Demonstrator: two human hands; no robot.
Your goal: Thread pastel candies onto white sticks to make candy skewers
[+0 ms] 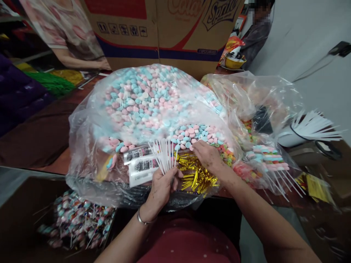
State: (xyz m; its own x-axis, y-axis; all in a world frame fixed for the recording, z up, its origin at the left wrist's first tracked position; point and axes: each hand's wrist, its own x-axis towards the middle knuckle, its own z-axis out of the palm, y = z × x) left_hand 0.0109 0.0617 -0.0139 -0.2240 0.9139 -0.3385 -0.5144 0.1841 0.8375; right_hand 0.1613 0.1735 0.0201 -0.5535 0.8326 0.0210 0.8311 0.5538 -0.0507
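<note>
My left hand (pixel 163 185) is closed round a fanned bunch of white sticks (pixel 163 155), their tips pointing away from me. My right hand (pixel 207 157) reaches in at the edge of the pink, blue and white candies (pixel 148 98), which spill from a large clear plastic bag (pixel 82 128). Its fingertips touch the candies; whether they pinch one is hidden. Below that hand lies a pile of gold twist ties (pixel 196 175). Printed clear wrappers (pixel 143 168) lie just left of the sticks. Small ring-shaped gummies (pixel 227 155) sit right of my right hand.
A big cardboard box (pixel 156 36) stands behind the candy bag. At right are a holder of white sticks (pixel 312 128) and finished candy skewers (pixel 268 159). A box of wrapped candies (pixel 82 219) is low at left. Two other people (pixel 68 33) are beyond the table.
</note>
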